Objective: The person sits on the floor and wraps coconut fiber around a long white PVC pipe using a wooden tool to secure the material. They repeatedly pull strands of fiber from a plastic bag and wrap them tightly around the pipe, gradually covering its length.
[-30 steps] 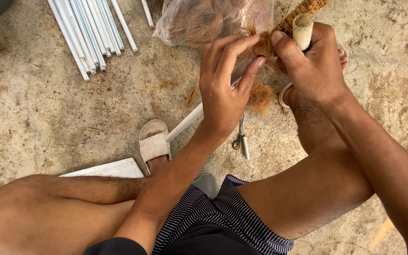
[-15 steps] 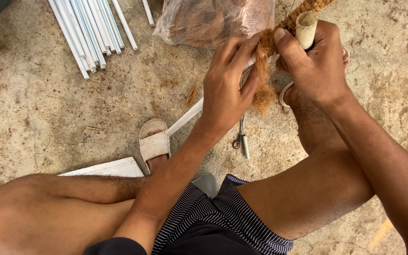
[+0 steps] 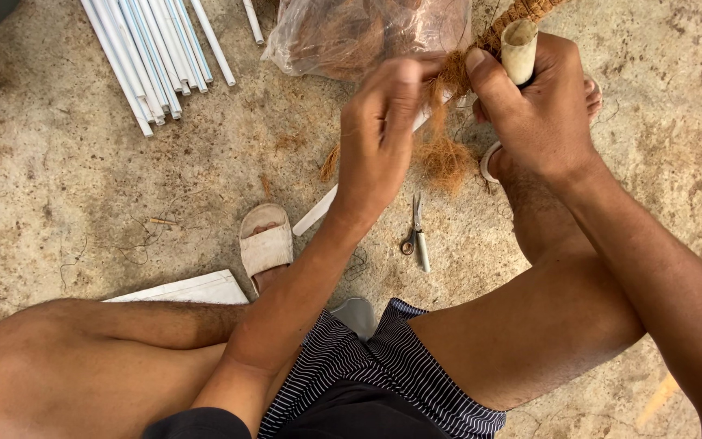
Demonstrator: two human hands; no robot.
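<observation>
Right hand fingers wrapped around one cream tube. Left hand fingers pinch one tuft of brown coir fibre just beside the tube. One pair of scissors lies on the floor below the left fingers.

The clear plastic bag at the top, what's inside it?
The clear plastic bag holds a mass of brown coconut-like fibre. The left hand covers its lower right corner, and the frame cuts off its top.
</observation>
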